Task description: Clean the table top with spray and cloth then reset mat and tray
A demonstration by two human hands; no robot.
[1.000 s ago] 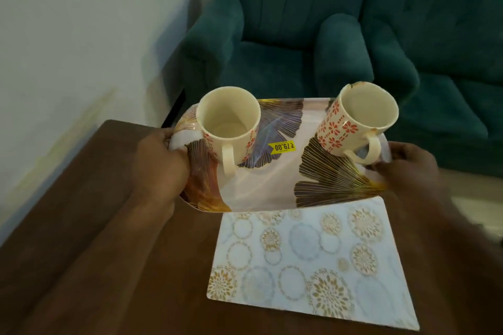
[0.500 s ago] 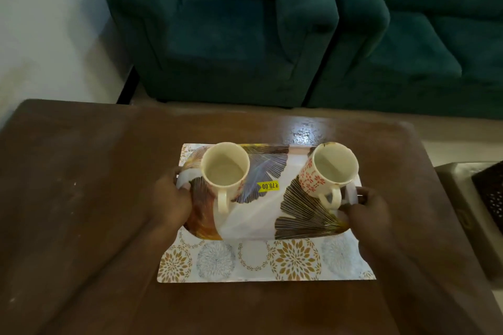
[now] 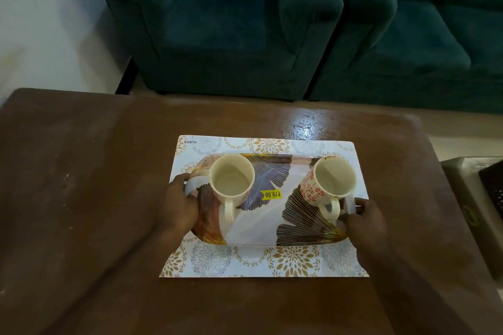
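Note:
A white tray (image 3: 261, 226) with dark and gold leaf prints and a yellow price sticker lies on the patterned white mat (image 3: 272, 264) in the middle of the brown table (image 3: 81, 198). Two cream mugs stand upright on it: a plain one (image 3: 232, 179) at the left and one with red flowers (image 3: 330, 185) at the right. My left hand (image 3: 181, 204) grips the tray's left end. My right hand (image 3: 364, 219) grips its right end. No spray bottle or cloth is in view.
Two dark green armchairs (image 3: 226, 22) stand just beyond the table's far edge. A white wall is at the left. A grey box with a dark mesh item (image 3: 479, 204) sits on the floor by the table's right edge.
The tray with both mugs came down from in the air over the mat's far edge onto the mat's middle. Both hands keep their hold on its ends.

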